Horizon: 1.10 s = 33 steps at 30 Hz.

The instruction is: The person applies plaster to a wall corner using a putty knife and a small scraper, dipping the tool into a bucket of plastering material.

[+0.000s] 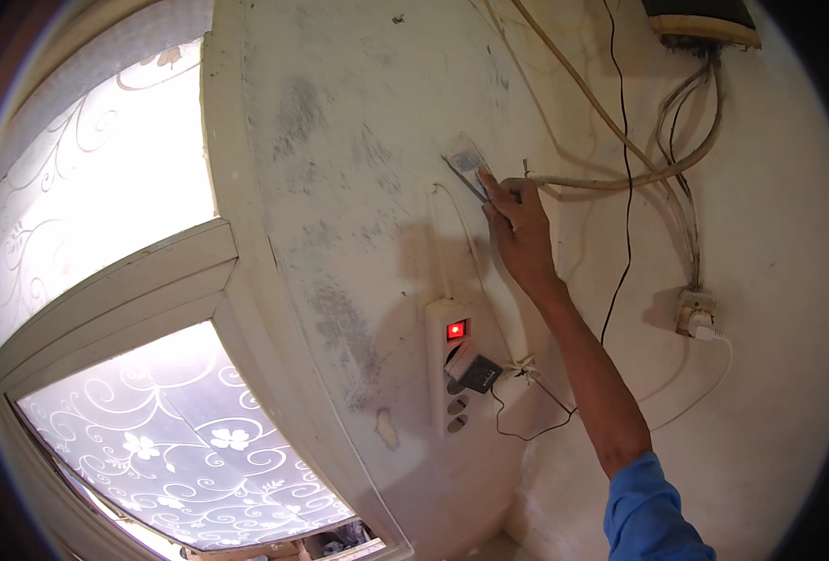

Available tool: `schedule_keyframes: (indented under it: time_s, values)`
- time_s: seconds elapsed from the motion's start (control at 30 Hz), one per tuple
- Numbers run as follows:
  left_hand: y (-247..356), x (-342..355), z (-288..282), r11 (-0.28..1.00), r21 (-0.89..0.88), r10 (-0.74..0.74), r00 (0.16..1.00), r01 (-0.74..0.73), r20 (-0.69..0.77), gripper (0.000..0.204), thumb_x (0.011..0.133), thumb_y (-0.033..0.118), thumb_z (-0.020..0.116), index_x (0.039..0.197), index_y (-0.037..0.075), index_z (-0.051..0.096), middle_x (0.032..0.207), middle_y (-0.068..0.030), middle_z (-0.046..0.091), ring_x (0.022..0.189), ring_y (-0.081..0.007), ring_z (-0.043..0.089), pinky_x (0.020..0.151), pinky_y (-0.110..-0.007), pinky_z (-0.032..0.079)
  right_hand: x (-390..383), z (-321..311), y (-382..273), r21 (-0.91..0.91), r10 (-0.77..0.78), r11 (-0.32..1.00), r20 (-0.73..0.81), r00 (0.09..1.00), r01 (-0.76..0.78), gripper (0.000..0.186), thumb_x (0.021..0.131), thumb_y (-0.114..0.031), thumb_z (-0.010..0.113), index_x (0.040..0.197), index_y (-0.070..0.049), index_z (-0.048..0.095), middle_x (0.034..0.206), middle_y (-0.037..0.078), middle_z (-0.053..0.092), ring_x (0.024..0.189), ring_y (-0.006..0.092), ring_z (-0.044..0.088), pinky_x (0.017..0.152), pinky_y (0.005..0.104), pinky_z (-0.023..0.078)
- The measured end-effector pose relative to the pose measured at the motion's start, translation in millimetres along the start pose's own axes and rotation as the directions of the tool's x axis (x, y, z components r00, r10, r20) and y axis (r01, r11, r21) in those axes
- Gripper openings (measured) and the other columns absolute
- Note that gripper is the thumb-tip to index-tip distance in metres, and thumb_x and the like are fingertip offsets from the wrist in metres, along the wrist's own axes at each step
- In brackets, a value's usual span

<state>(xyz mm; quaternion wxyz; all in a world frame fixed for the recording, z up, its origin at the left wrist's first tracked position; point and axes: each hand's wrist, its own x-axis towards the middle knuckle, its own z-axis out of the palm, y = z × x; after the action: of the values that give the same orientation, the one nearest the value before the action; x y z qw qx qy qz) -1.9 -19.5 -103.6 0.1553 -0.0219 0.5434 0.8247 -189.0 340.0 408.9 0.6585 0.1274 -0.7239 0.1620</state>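
My right hand [521, 229] reaches up to the wall from the lower right, its blue sleeve [655, 512] showing at the bottom. The index finger and thumb are closed at a flat, pale-grey rectangular piece [468, 161] with a dark long edge. It lies tilted against the wall, and its exact kind does not show. The other fingers are folded in. Below hangs a white power strip [441, 374] with a lit red switch [456, 329] and a black adapter [479, 372] plugged in. My left hand is out of view.
Thick beige cable [601, 182] runs behind the hand towards a dark box [704, 21] at the upper right. A thin black wire [628, 224] hangs down the wall. At right is a socket [695, 309] with a white plug. A window [153, 439] with a floral pane fills the left.
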Motion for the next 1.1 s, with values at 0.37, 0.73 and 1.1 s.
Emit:
schedule_keyframes:
  time_s: [0.37,0.73,1.1]
  values:
    - [-14.5,19.1,0.4,0.996,0.084,0.031,0.998,-0.035,0.054,0.021,0.085,0.010,0.074,0.098,0.006,0.057,0.080,-0.0024,0.060,0.068,-0.0131,0.056,0.054,-0.027,0.045,-28.0,-47.2,-18.0,-0.118,0.163,0.983,0.222,0.961,-0.140,0.046,0.090,-0.008,0.058,0.136,-0.010,0.055,0.095,0.019,0.049,0.078,0.0326,0.056,0.075,0.0402,0.050]
    - [3.1,7.4,19.9,0.999,0.016,0.047,0.998,-0.048,0.046,0.022,0.085,0.010,0.074,0.099,0.005,0.057,0.081,-0.0029,0.061,0.067,-0.0125,0.057,0.052,-0.026,0.044,-0.3,-60.9,-46.0,-0.192,0.220,0.968,0.356,0.908,-0.159,0.043,0.093,-0.012,0.052,0.135,-0.002,0.054,0.089,0.023,0.050,0.081,0.0325,0.056,0.077,0.0412,0.046]
    - [-18.6,23.2,1.1,0.987,0.115,0.110,0.994,-0.109,-0.002,0.023,0.084,0.011,0.074,0.098,0.005,0.057,0.074,-0.0015,0.057,0.058,-0.0094,0.051,0.043,-0.025,0.039,17.0,-61.9,-63.0,-0.309,0.149,0.951,0.417,0.897,-0.015,0.040,0.093,-0.013,0.050,0.132,-0.004,0.057,0.093,0.020,0.052,0.081,0.0334,0.058,0.079,0.0437,0.048]
